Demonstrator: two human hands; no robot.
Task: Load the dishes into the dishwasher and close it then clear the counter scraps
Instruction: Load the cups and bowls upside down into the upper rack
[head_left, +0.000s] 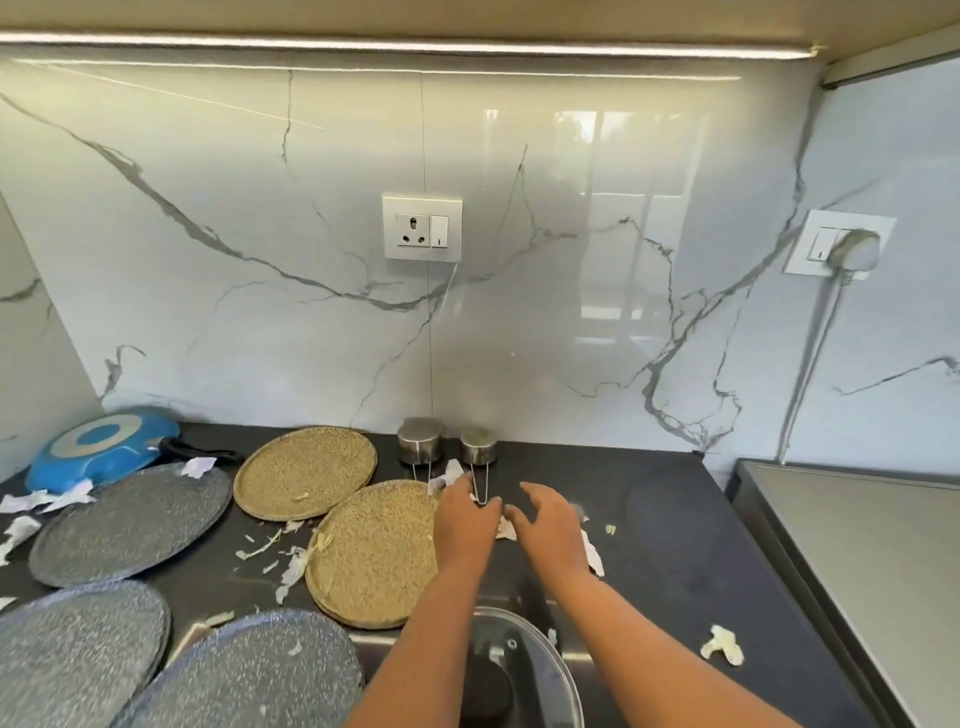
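Both hands reach over the dark bench (675, 519) toward its back edge. Left hand (464, 525) lies over the rim of the near gold plate (374, 556), fingers loosely curled beside a wire handle (480, 488) of the small steel cup (478, 446); can't tell if it has actually pinched anything. Right hand (550, 525) is spread wide, holding nothing, hovering above a paper scrap (506, 529).

Dishes sit toward the bench's left side & front edge: second gold plate (305, 472), three grey speckled plates (130, 525), blue pan (101, 447) upside down in the back-left corner, larger steel cup (420, 440) at the back edge, glass lid (524, 670) at the front edge. Scraps (723, 644) lie scattered throughout.

Handling, prob.: plates stiff, flat, hard to lift from above, so slide a fingertip under the rim. Cups light, take by wire handle. Lid fragile, slippery; use its knob. Scraps weightless, flimsy: sweep, don't pinch.
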